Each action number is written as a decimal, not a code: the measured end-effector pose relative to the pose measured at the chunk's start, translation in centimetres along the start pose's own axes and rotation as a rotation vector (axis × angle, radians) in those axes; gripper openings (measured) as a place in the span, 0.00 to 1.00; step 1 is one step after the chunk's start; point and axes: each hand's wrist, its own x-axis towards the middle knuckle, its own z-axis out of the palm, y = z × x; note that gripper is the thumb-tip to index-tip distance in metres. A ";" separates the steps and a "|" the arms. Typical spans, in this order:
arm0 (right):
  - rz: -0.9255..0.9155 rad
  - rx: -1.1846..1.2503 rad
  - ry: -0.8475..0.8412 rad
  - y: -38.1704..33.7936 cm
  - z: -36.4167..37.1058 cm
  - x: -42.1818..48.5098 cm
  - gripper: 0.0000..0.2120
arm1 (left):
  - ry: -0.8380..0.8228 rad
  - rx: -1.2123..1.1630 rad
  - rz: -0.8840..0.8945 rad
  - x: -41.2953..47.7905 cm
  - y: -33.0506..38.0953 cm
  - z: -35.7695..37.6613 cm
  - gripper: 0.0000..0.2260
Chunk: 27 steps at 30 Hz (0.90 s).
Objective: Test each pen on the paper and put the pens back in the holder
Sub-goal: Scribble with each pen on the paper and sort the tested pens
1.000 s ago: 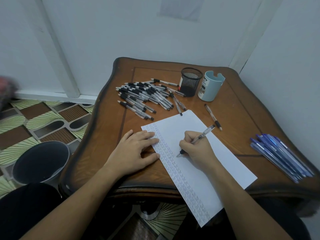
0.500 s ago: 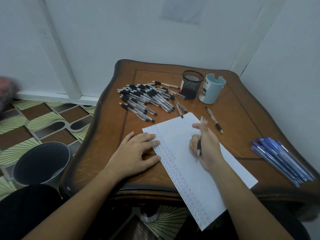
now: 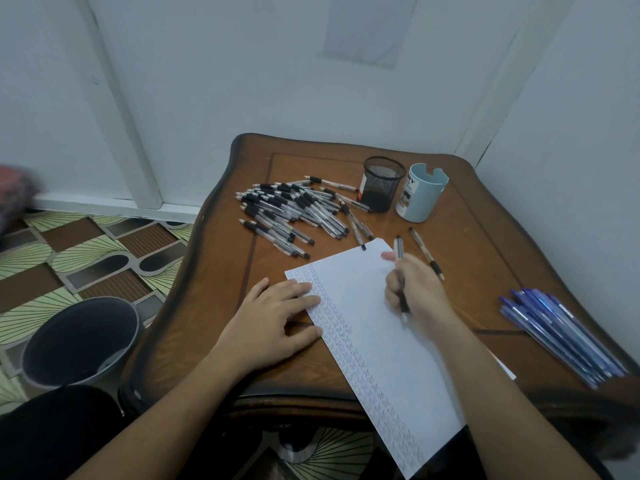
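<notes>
Curled round a pen [image 3: 399, 249] with a dark grip, the right hand [image 3: 415, 289] has it firmly in its fingers over the paper [image 3: 360, 306]! The barrel runs almost straight up and down the sheet, its upper end poking out past the knuckles near the paper's far corner. Its writing end points back toward the person and is blurred, so I cannot tell whether it touches the sheet.

The left hand [image 3: 277, 315] lies flat, fingers straight and spread, fingertips pressing on the paper's left edge, palm on the table [image 3: 221, 271]. Columns of small test marks run down that left side of the paper.

A lone pen [image 3: 424, 251] lies just beside the paper's far corner, to the right. Beyond the far left edge sprawls a pile of pens [image 3: 291, 213], one of them reaching the corner. Farther beyond that corner stand a black mesh holder [image 3: 382, 183] and a pale blue holder [image 3: 422, 192], side by side. Right of the paper, well apart, lies a bunch of blue pens [image 3: 561, 337]. Left of the paper, down on the floor, sits a dark bin [image 3: 79, 341].
</notes>
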 end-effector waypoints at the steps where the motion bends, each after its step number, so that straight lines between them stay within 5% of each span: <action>1: 0.013 0.001 0.020 -0.9 -0.7 0.7 0.12 | -0.003 -0.002 -0.002 0.0 0.0 0.0 0.32; 5: -0.044 -0.598 0.162 -3.5 -4.8 4.6 0.17 | -0.001 0.002 0.001 0.0 0.1 -0.1 0.32; 9: -0.040 -0.875 0.220 -4.5 -6.7 7.2 0.22 | 0.015 -0.004 -0.004 -0.1 0.1 0.0 0.31; 15: -0.034 -0.964 0.133 -4.1 -6.3 8.7 0.20 | 0.015 0.002 0.005 0.0 0.0 0.0 0.30; 21: -0.311 -1.195 0.374 -3.6 -4.3 9.2 0.13 | 0.026 -0.003 0.008 0.0 -0.2 0.3 0.29; 23: -0.409 -1.183 0.263 -3.5 -2.2 9.3 0.11 | 0.024 0.005 0.005 0.0 -0.3 0.3 0.29; 27: -0.312 -1.093 0.144 -2.6 2.2 10.1 0.09 | 0.016 -0.001 0.005 0.0 -0.2 0.3 0.28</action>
